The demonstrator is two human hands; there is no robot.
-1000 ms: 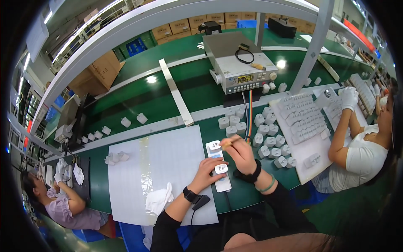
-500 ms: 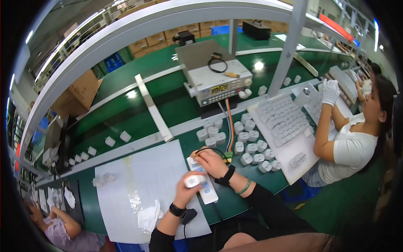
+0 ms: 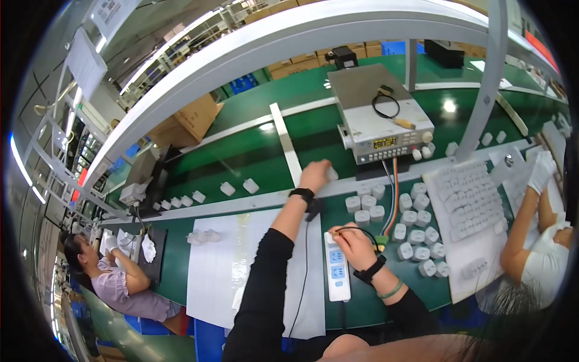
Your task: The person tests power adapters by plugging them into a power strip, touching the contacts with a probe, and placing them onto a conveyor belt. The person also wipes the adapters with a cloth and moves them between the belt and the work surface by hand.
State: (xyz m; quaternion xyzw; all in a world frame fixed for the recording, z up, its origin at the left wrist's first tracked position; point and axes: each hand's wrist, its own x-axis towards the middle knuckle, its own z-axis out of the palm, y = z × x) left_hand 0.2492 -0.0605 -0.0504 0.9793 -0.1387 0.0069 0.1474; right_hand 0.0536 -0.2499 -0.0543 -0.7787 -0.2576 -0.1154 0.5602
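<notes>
My left hand [image 3: 316,176] is stretched forward over the near edge of the green conveyor belt. Its fingers close on a white charger [image 3: 332,174], of which only one end shows. Down at the far end of a white power strip [image 3: 338,283], my right hand [image 3: 356,248] pinches the end of a short black cable [image 3: 360,228]. That cable loops back to a small green connector block [image 3: 381,242]. What sits under my right fingertips is partly hidden. Right of the block, several white chargers [image 3: 416,235] stand loosely grouped on the green table.
A bench test instrument [image 3: 386,143] with coloured wires stands behind the chargers. A white tray [image 3: 461,271] with rows of chargers lies right, beside a co-worker [image 3: 537,241]. Another person [image 3: 120,277] works at left. Chargers [image 3: 250,186] stand along the belt; a white sheet [image 3: 211,277] covers the table's left.
My left hand has gone from above the power strip forward to the belt, carrying the white charger. My right hand stays by the strip's far end. The view has turned left.
</notes>
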